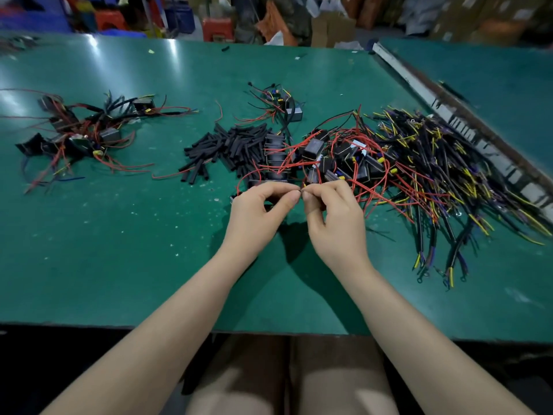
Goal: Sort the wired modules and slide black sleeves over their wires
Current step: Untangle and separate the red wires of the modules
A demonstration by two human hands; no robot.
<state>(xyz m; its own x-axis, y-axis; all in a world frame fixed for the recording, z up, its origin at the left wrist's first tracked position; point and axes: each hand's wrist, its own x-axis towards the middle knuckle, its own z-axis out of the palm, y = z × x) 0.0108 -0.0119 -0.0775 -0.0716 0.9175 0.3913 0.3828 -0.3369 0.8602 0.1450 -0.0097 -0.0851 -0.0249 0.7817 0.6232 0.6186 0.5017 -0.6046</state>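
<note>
Showing two bare hands meeting fingertip to fingertip over a green table (125,265). The left hand (257,214) and right hand (335,217) each have thumb and forefinger closed narrowly, pinching something small between them; what it is cannot be told, though red wires run up to the pinch. No writing can be read anywhere. The wired modules (338,157), small dark blocks trailing red leads, lie heaped at twelve to one o'clock of the hands, touching the fingers. The black sleeves (230,148), short matte tubes, lie in a loose pile at eleven o'clock, just beside the modules. A bundle of black and yellow cables (434,175) spreads at two o'clock. A sorted heap (77,133) lies well apart at ten o'clock. Bare table shows at nine o'clock and toward the near edge.
</note>
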